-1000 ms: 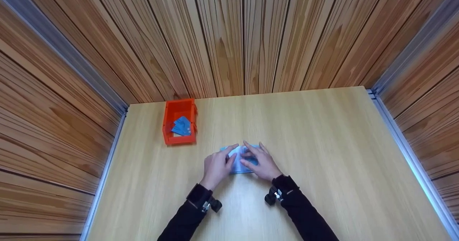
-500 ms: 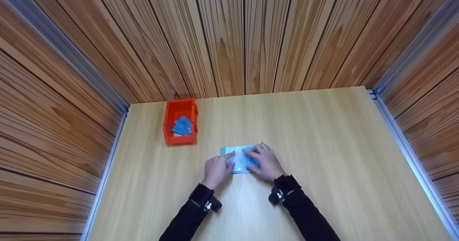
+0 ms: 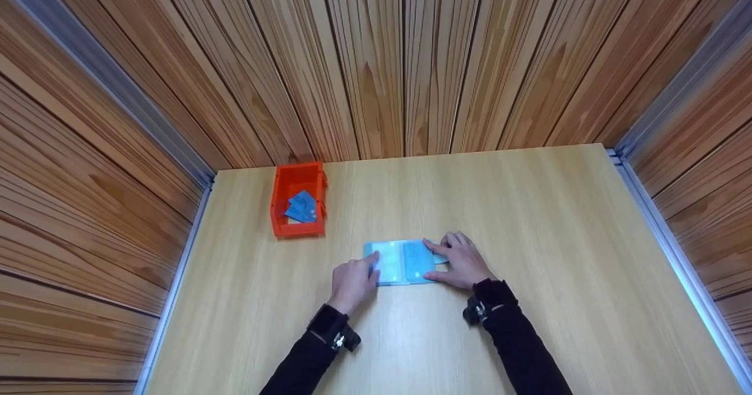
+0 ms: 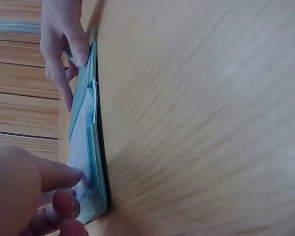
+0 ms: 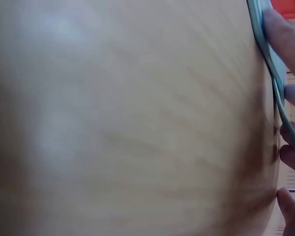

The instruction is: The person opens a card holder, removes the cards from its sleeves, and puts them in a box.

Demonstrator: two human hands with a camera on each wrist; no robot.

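A light blue card holder (image 3: 405,261) with clear sleeves lies unfolded on the table. My left hand (image 3: 352,280) rests at its left end; in the left wrist view a fingertip (image 4: 71,174) touches the pale sleeve, other fingers bent beside it. My right hand (image 3: 461,261) grips the holder's right edge. Thumb and index finger lie on top; in the right wrist view its other fingers curl about the raised edge (image 5: 277,88). A short blue strip (image 3: 439,259) juts out between them; I cannot tell whether it is a card or a flap.
A red-orange bin (image 3: 298,228) with blue cards (image 3: 302,207) in it stands at the table's back left. Wood-plank walls (image 3: 376,60) rise behind and at both sides. A metal rail (image 3: 675,254) runs along the right side.
My right hand has moved right, from the holder's middle to its right edge, uncovering the right panel. The left hand remains at the left end, its index finger lower than before.
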